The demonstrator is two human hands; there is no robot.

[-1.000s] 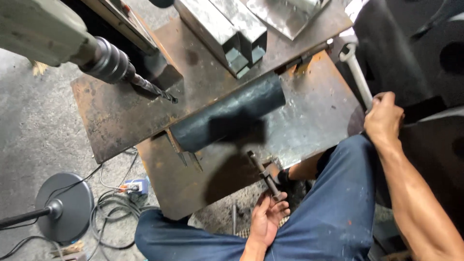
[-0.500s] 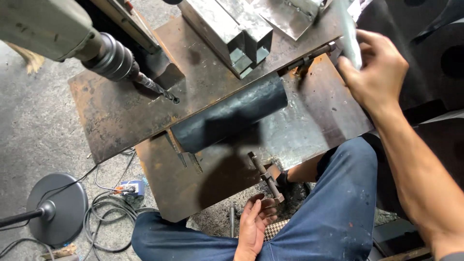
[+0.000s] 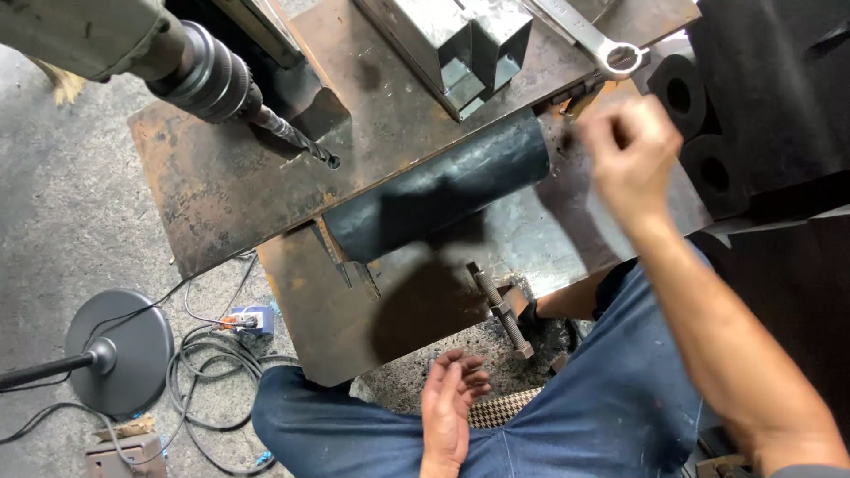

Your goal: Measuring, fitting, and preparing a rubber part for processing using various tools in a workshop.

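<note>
A worker seated at a rusty steel bench [image 3: 248,186] raises a blurred right hand [image 3: 630,152] above the plate, fingers loosely curled and holding nothing that can be made out, while the left hand [image 3: 450,409] hangs open and empty below the bench edge, near a threaded bolt [image 3: 501,312]. A dark steel cylinder [image 3: 438,196] lies on its side just left of the right hand and above the left. A wrench [image 3: 595,40] rests beyond the right hand. The reach is best made slowly, palm clear of the drill bit [image 3: 297,142] farther left, with the round stock steadied against rolling.
</note>
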